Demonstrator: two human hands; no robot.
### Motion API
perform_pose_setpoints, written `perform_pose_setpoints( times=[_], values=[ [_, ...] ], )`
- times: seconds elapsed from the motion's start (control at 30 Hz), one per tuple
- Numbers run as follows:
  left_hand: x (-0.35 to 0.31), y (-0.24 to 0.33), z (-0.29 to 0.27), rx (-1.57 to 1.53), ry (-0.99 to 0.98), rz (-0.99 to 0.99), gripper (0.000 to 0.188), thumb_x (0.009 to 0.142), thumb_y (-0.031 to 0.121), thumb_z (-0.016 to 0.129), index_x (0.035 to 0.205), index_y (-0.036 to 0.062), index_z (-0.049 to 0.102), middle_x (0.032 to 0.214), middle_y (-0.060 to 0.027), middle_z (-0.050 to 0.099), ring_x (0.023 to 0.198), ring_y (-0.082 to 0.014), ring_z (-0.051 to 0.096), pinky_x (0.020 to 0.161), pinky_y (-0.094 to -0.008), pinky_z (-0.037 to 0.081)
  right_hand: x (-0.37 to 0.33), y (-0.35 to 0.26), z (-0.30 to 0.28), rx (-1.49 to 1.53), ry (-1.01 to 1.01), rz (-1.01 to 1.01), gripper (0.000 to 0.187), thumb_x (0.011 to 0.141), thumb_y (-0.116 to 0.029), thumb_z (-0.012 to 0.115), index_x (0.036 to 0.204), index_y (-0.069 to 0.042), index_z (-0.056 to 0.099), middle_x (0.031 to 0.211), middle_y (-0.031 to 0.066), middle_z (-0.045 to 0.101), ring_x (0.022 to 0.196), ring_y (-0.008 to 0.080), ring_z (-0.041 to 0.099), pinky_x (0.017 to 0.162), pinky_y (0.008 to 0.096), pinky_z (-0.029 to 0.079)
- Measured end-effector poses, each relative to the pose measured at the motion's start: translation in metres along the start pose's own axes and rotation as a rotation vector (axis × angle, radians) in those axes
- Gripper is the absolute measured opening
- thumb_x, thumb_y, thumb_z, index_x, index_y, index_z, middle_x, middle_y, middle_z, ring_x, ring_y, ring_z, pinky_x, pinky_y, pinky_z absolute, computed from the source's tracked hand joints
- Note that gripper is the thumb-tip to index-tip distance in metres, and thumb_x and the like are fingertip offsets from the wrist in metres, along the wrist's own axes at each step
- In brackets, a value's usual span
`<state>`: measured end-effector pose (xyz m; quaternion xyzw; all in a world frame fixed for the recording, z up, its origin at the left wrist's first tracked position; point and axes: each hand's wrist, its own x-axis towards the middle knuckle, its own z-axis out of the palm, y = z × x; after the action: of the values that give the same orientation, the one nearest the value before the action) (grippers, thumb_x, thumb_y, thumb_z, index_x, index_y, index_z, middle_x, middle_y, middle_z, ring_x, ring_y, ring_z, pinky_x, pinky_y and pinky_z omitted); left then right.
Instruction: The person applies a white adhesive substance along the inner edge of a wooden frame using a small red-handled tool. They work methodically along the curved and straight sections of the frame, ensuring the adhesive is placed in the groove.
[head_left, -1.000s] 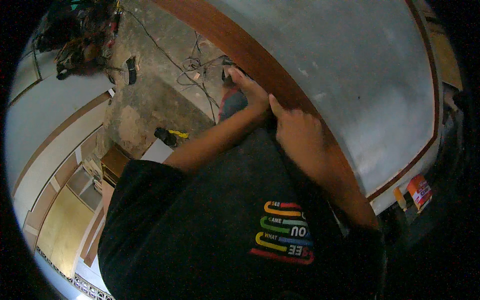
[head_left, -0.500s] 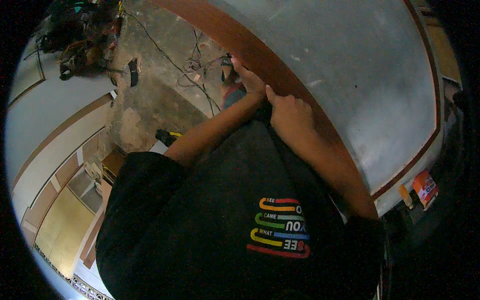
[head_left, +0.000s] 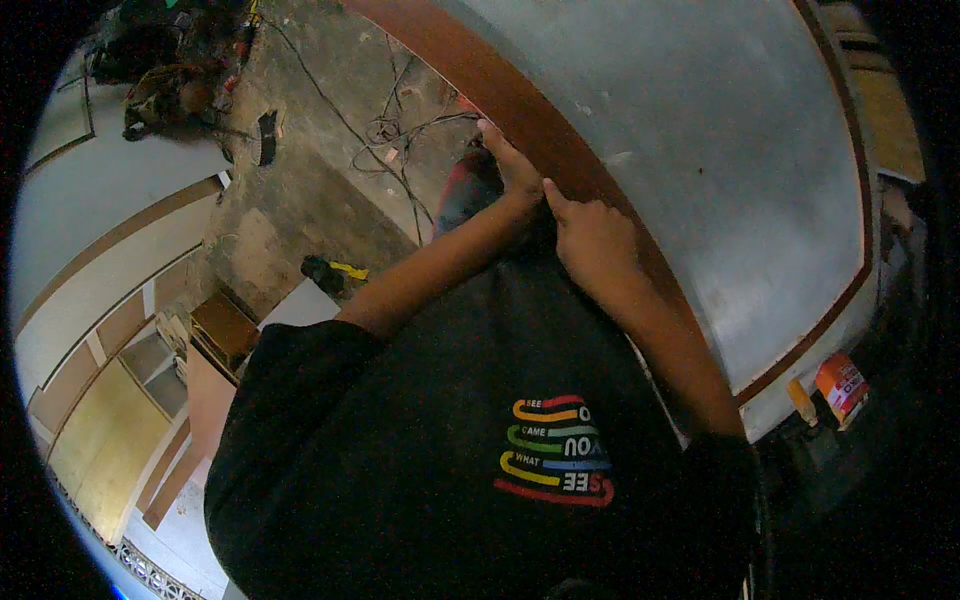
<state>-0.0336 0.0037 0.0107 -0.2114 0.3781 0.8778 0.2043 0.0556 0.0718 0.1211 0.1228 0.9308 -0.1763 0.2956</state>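
A large grey panel [head_left: 720, 170] with a curved reddish-brown edge strip [head_left: 500, 80] lies in front of me on the right. My left hand [head_left: 513, 170] rests along the strip's near edge, one digit stretched out against it; its other fingers are mostly hidden. Right beside it, my right hand [head_left: 598, 240] is on the strip, one digit pointing toward the left wrist. Its other fingers curl under, and anything inside them is hidden. The two hands almost touch.
A tangled cable [head_left: 385, 130] lies on the concrete floor [head_left: 300, 200]. Dark tools [head_left: 175, 95] are heaped at the far left. A black and yellow object [head_left: 335, 270] and a brown box [head_left: 225, 325] are by my left arm. An orange packet [head_left: 842, 390] lies at the right.
The whole view has shifted slightly, and the black and yellow object shows more fully. Both hands stay against the strip in nearly the same pose.
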Motion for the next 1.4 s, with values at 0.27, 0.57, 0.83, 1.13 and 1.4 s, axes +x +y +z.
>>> perform_pose_setpoints(
  times=[0.27, 0.57, 0.83, 1.13, 1.4],
  values=[
    [-0.010, 0.065, -0.050, 0.882, -0.132, -0.032, 0.045, 0.108, 0.026, 0.047, 0.147, 0.0048, 0.047, 0.138, -0.0153, 0.060, 0.121, -0.0277, 0.062, 0.102, -0.0416, 0.051, -0.061, 0.003, 0.015, 0.336, -0.112, 0.097, 0.041, 0.098, -0.024, 0.063, 0.139, -0.025, 0.064, 0.101, 0.0231, 0.072, 0.091, 0.0424, 0.070, 0.084, 0.0517, 0.056],
    [-0.028, 0.045, -0.060, 0.931, -0.375, -0.312, 0.033, 0.097, 0.017, 0.073, 0.123, -0.0033, 0.065, 0.110, -0.0099, 0.073, 0.099, -0.0172, 0.069, 0.080, -0.0315, 0.058, -0.111, 0.002, 0.067, 0.621, -0.166, 0.417, 0.040, 0.100, -0.024, 0.061, 0.139, -0.020, 0.065, 0.122, 0.0226, 0.070, 0.114, 0.0392, 0.067, 0.099, 0.0427, 0.051],
    [-0.009, 0.029, -0.110, 1.065, -0.463, -0.140, 0.026, 0.096, 0.016, 0.072, 0.115, -0.0018, 0.069, 0.092, -0.0088, 0.074, 0.079, -0.0147, 0.070, 0.074, -0.0301, 0.058, -0.141, -0.011, 0.073, 0.727, -0.082, 0.495, 0.043, 0.098, -0.023, 0.064, 0.140, -0.014, 0.063, 0.126, 0.0242, 0.068, 0.115, 0.0353, 0.069, 0.099, 0.0379, 0.050],
    [0.011, 0.036, -0.095, 0.474, -0.067, -0.354, 0.042, 0.097, 0.030, 0.071, 0.126, 0.0014, 0.062, 0.113, -0.0122, 0.071, 0.097, -0.0253, 0.068, 0.088, -0.0370, 0.054, -0.143, 0.013, 0.086, 0.629, -0.018, 0.409, 0.044, 0.098, -0.028, 0.065, 0.140, -0.013, 0.063, 0.116, 0.0228, 0.071, 0.108, 0.0396, 0.069, 0.094, 0.0460, 0.053],
    [0.012, 0.007, -0.045, 0.696, -0.133, -0.143, 0.039, 0.094, 0.037, 0.076, 0.119, 0.0087, 0.065, 0.103, -0.0023, 0.069, 0.086, -0.0161, 0.064, 0.071, -0.0313, 0.052, -0.161, 0.030, 0.074, 0.510, -0.049, 0.380, 0.044, 0.100, -0.027, 0.063, 0.142, -0.015, 0.062, 0.117, 0.0201, 0.072, 0.106, 0.0380, 0.070, 0.093, 0.0463, 0.054]
  ],
)
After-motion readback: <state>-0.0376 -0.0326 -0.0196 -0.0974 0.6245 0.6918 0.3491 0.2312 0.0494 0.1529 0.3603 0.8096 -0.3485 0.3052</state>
